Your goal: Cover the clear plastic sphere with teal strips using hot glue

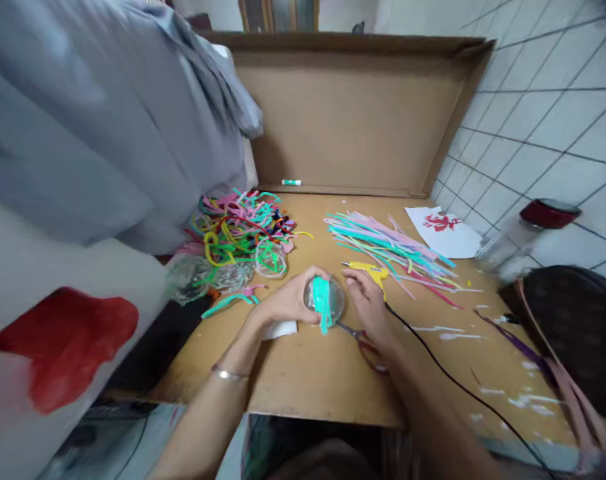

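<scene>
My left hand [293,298] is wrapped around the side of a clear round container [337,300]. A bundle of turquoise pipe cleaners [321,299] lies folded over it, with ends hanging toward me. My right hand [370,303] is just right of the container, fingers loosely bent and nothing visible in them. Right behind those fingers is a yellow glue gun [365,268], its handle partly covered by the hand. Scissors [370,353] with dark red handles lie beneath my right wrist, their blades pointing at the container.
Loose pipe cleaners [393,247] lie at the back right, beside a white paper with a red print [440,230]. A tangled pile [237,230] of colourful pieces fills the left. A glue stick [291,182], a clear jar [517,237], a dark bag [573,327] and a black cord [447,373] surround the workspace.
</scene>
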